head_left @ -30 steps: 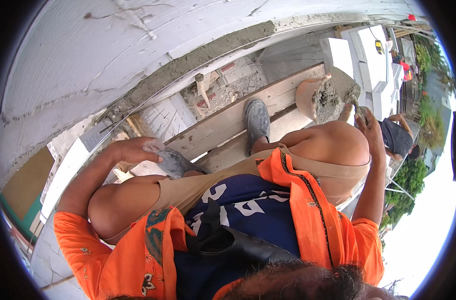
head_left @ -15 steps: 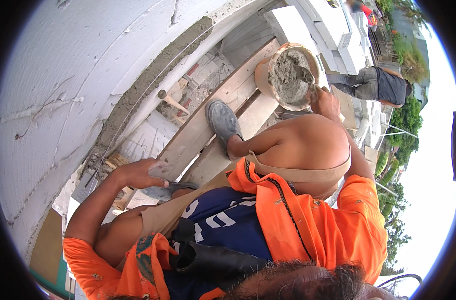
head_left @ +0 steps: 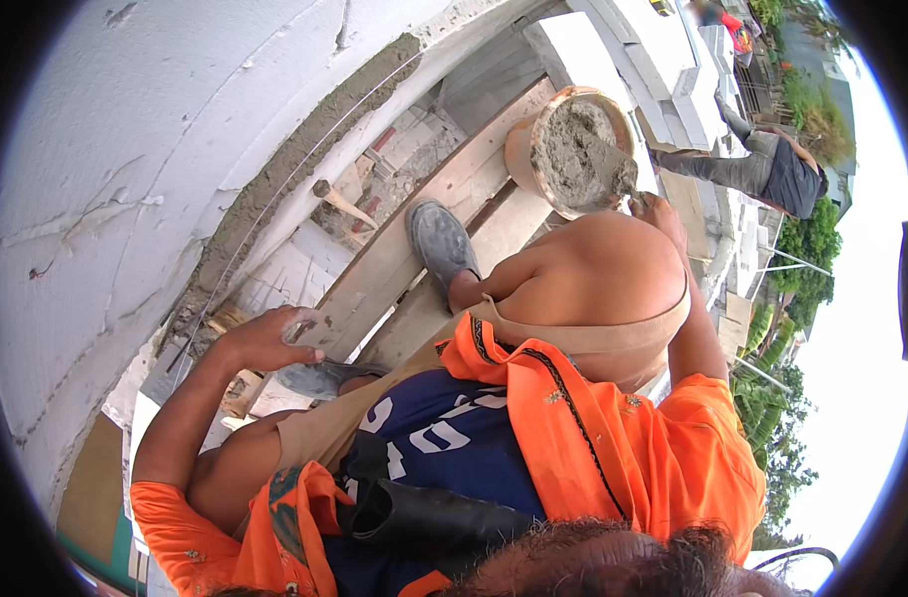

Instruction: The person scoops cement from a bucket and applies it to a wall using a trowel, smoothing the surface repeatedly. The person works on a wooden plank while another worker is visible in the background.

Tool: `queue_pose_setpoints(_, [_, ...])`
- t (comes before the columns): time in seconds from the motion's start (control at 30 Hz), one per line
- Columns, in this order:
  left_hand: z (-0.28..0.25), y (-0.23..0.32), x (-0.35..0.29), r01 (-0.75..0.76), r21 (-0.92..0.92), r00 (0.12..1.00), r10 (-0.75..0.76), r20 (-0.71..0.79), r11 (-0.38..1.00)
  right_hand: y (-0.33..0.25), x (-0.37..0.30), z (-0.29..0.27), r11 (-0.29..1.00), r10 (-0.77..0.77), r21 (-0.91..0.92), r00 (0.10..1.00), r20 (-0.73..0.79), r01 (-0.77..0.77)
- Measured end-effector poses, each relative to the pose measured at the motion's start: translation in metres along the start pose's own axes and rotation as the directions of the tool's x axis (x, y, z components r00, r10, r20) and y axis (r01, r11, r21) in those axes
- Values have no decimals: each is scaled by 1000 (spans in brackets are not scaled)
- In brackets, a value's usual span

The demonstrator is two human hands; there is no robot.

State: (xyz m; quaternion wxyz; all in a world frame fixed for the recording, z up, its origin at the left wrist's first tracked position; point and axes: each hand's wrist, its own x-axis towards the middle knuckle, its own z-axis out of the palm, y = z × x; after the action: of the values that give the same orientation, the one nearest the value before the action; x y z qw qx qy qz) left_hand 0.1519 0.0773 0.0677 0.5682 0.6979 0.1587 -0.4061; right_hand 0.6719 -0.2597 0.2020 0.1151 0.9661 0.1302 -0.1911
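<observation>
My right hand is closed beside the rim of an orange-brown bucket, just past my raised knee. It grips a trowel, its handle mostly hidden by my fingers. A heap of wet grey mortar covers the trowel's blade, over the mortar inside the bucket. My left hand hangs near my left foot, thumb and fingers apart, with nothing in it. Grey residue coats its fingertips.
Wooden planks carry the bucket and my grey shoe. A hammer lies at the left, near a mortar bed with a string line above it. White blocks stand beyond the bucket. Another person bends at the right.
My right hand has shifted slightly down and right, and the trowel blade now bears a heap of mortar. My left hand has moved slightly left. The other person has bent lower.
</observation>
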Motion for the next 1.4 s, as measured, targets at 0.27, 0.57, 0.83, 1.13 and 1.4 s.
queue_pose_setpoints(0.27, [-2,3,8,-1,60,1000,-1,27,998,21,64,77,893,-439,148,896,68,426])
queue_pose_setpoints(0.57, [4,-16,4,12,43,999,-14,44,999,55,50,38,734,-199,679,961,194,15])
queue_pose_setpoints(0.83, [-7,-19,-13,112,-93,990,-103,94,989,-13,48,-32,803,-492,469,852,176,367])
queue_pose_setpoints(1.13, [39,-53,-82,290,-451,957,-269,111,844,-251,48,-1,652,-690,252,422,588,715])
queue_pose_setpoints(1.4, [193,-89,-82,124,-823,960,-278,-43,555,-388,62,122,123,-950,-110,149,275,986])
